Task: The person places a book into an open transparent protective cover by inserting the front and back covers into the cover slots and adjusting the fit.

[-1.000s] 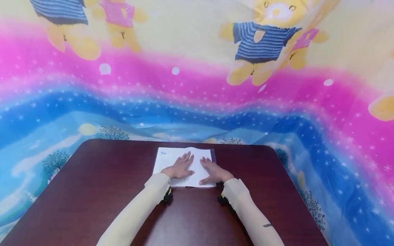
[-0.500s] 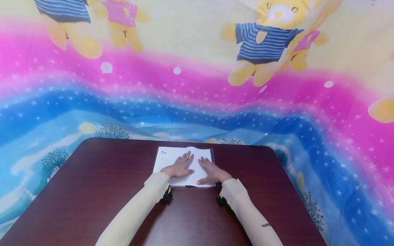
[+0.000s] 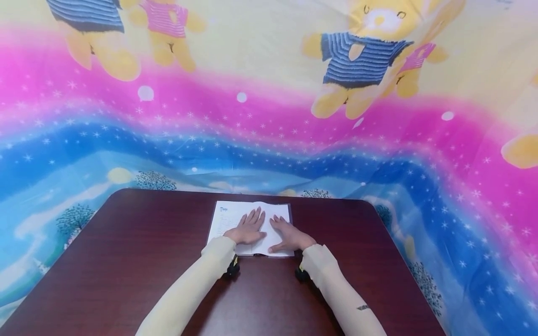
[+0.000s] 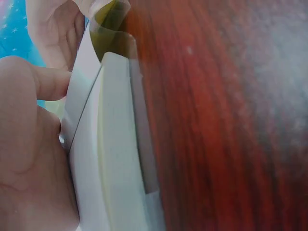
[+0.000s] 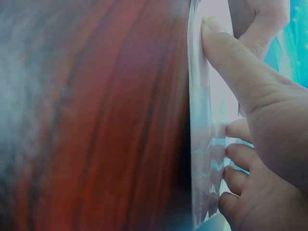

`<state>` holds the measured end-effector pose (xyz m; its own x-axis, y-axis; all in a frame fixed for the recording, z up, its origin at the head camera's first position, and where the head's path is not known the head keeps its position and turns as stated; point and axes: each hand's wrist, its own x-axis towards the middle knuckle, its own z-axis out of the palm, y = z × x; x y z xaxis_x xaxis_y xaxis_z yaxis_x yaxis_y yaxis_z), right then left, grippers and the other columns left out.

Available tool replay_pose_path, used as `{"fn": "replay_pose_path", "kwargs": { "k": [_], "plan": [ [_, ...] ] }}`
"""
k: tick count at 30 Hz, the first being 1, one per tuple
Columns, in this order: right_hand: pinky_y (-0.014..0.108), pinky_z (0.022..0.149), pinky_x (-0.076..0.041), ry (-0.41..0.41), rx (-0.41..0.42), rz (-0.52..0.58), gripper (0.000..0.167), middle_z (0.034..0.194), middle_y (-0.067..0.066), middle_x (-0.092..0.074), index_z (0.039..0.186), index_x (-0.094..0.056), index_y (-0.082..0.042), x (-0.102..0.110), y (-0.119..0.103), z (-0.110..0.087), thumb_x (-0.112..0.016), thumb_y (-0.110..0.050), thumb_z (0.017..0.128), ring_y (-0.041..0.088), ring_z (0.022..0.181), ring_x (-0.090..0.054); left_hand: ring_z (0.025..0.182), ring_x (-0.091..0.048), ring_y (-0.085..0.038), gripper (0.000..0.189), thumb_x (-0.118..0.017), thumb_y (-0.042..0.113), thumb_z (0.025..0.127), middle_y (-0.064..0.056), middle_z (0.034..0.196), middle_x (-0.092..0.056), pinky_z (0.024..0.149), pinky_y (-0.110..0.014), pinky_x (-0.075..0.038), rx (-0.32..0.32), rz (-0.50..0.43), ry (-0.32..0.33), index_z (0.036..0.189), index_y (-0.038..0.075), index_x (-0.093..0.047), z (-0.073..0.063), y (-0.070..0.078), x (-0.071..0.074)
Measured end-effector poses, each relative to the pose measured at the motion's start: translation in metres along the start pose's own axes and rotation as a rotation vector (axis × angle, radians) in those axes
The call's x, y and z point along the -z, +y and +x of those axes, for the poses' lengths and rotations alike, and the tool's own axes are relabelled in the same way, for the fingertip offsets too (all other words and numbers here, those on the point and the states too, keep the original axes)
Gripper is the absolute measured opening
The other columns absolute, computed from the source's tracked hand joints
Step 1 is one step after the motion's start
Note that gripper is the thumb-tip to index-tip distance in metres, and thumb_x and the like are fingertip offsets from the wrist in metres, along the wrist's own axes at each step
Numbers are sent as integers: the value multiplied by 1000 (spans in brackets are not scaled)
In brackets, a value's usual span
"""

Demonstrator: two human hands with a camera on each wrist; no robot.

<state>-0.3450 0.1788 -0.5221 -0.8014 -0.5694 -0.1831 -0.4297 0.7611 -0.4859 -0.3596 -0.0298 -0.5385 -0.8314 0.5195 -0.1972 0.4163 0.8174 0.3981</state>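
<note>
An open book (image 3: 220, 221) with white pages and a dark cover edge lies near the far side of the table. My left hand (image 3: 248, 229) rests flat across its middle, fingers spread toward the far edge. On the right page lies my right hand (image 3: 290, 234), fingers spread and thumb stretched toward the near edge. The left wrist view shows the left hand (image 4: 33, 144) against the pages, with the thick page block (image 4: 118, 144) beside it. In the right wrist view the thumb and fingertips of the right hand (image 5: 269, 125) touch the page.
A dark red-brown wooden table (image 3: 138, 252) with rounded far corners carries the book. Behind and beside it hangs a cloth (image 3: 260, 126) printed with bears and snowflakes. Black wrist straps (image 3: 232, 267) sit under the pale sleeves (image 3: 191, 284).
The left hand has shifted slightly to the right on the pages. The right hand moved a little left at first and then stayed still. The book remains open.
</note>
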Motion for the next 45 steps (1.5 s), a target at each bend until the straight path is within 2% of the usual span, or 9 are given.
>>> {"fn": "replay_pose_path", "kwargs": {
  "k": [7,11,16,20,31,34,37,42,45],
  "plan": [
    [56,125,-19,2,28,-8,102,168,23,-14,159,-25,3,-3,0,2,-82,-40,86,43,155,-10,158,5,-28,87,-43,50,102,-11,171,8,127,-49,3,18,17,35,163,4,-1,9,-7,-11],
    [56,124,-19,14,41,9,102,167,25,-16,158,-26,5,-5,-1,3,-83,-38,85,44,155,-11,158,4,-30,95,-46,57,100,-13,170,8,127,-49,2,22,20,40,162,1,-1,10,-7,-13],
    [54,125,-17,8,25,18,102,168,21,-14,160,-24,0,-6,-2,5,-82,-40,86,40,156,-9,158,5,-30,99,-44,62,100,-14,170,9,127,-50,3,25,24,50,162,0,1,10,-7,-15],
    [53,126,-17,11,16,22,101,169,19,-14,160,-24,-1,-6,-3,5,-81,-40,87,39,156,-8,158,3,-30,98,-44,61,100,-15,170,8,127,-49,1,19,32,73,162,-1,0,10,-8,-18],
    [53,125,-21,23,38,76,103,169,16,-16,162,-23,-4,-1,5,5,-81,-43,86,36,157,-10,158,6,-28,93,-42,56,101,-12,170,11,127,-47,3,46,45,55,162,2,3,11,-5,-13],
    [52,124,-24,69,50,138,96,167,16,-25,160,-29,-3,2,11,6,-80,-41,88,33,156,-18,158,7,-27,93,-42,54,101,-12,170,13,127,-46,4,54,29,49,162,2,4,10,-4,-11],
    [51,120,-32,162,36,226,82,161,17,-39,156,-39,-2,3,18,6,-78,-36,91,32,151,-33,158,8,-26,93,-43,54,101,-11,170,14,127,-46,4,56,1,48,162,2,5,8,-4,-10],
    [51,106,-49,364,-54,374,58,146,20,-55,148,-51,0,5,32,3,-71,-19,97,35,133,-55,158,8,-27,95,-44,56,101,-12,170,14,127,-46,3,45,-23,55,162,3,6,7,-5,-10],
    [51,99,-54,475,-135,424,49,137,23,-61,143,-54,4,7,36,0,-68,-13,98,38,120,-62,158,8,-27,95,-43,56,101,-11,169,15,127,-45,3,38,-29,58,162,3,7,6,-6,-10]
  ]
}}
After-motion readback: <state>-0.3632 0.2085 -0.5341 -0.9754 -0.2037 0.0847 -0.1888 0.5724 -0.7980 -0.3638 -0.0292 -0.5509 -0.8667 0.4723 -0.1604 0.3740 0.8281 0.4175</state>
